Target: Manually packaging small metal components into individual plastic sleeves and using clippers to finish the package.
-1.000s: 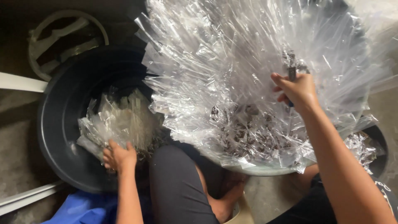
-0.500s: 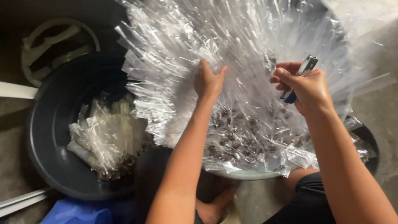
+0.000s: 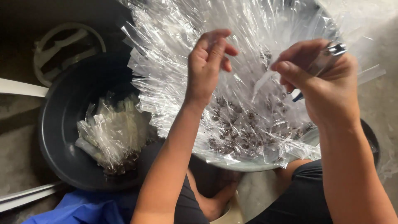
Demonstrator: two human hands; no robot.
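A dark round tub (image 3: 54, 137) sits on the grey concrete floor (image 3: 18, 153) at the left, holding a loose bundle of clear packets (image 3: 112, 132) with dark bits at their lower ends. Just beyond the tub's far rim lies a round, pale slotted frame (image 3: 68, 52) in shadow. Two pale flat bars (image 3: 20, 88) cross the floor at the left edge. Blue cloth (image 3: 83, 209) lies bunched at the bottom edge, just beside the tub.

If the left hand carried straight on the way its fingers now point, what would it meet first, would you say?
Most likely the clear plastic bags heaped in the pale basin: the left hand points up and away over that heap. How far above it the fingers hang is unclear.
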